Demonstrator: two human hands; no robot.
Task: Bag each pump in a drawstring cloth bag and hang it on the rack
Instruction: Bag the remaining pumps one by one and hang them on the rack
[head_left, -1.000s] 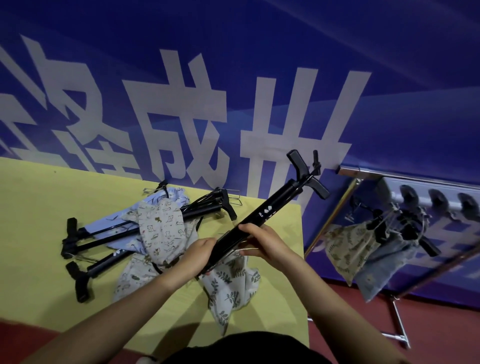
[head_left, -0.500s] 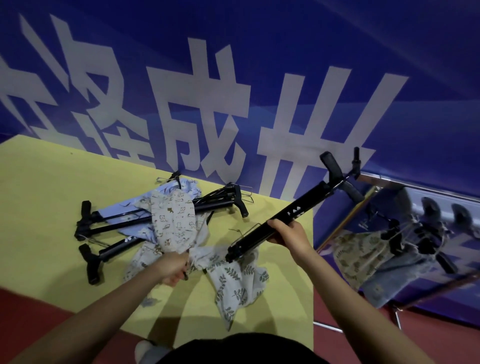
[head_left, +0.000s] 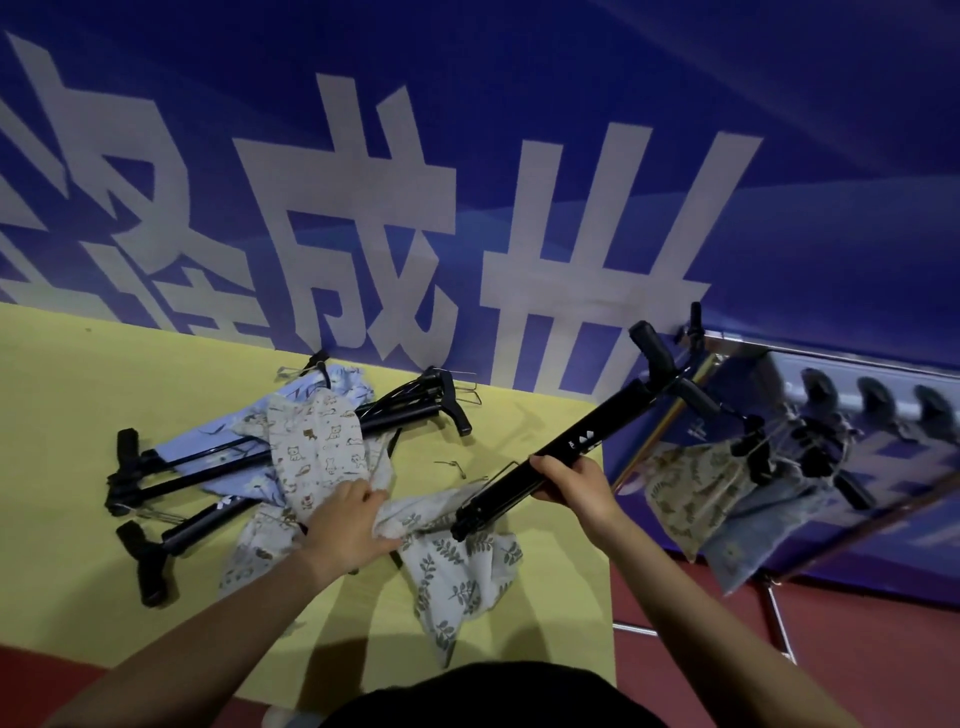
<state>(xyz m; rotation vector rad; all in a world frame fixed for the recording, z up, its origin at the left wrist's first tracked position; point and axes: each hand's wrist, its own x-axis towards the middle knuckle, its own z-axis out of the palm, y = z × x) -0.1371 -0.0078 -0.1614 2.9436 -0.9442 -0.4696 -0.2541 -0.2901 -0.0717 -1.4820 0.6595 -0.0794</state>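
My right hand (head_left: 574, 480) grips the barrel of a black pump (head_left: 613, 423), held slanted above the table with its T-handle up at the right and its foot end low at the left. My left hand (head_left: 350, 525) pinches the top of a white leaf-print drawstring bag (head_left: 457, 566) that lies on the yellow table (head_left: 78, 415), just beside the pump's foot. To the right stands the rack (head_left: 831, 395), where bagged pumps (head_left: 727, 493) hang from hooks.
More black pumps (head_left: 171, 483) lie on the table's left part, mixed with a bear-print bag (head_left: 317, 452) and a light blue bag (head_left: 332, 382). A blue banner wall with large white characters rises behind. Red floor (head_left: 857, 649) lies under the rack.
My left hand has let go of the pump and taken hold of the leaf-print bag. The right hand alone holds the pump, which has moved right, closer to the rack.
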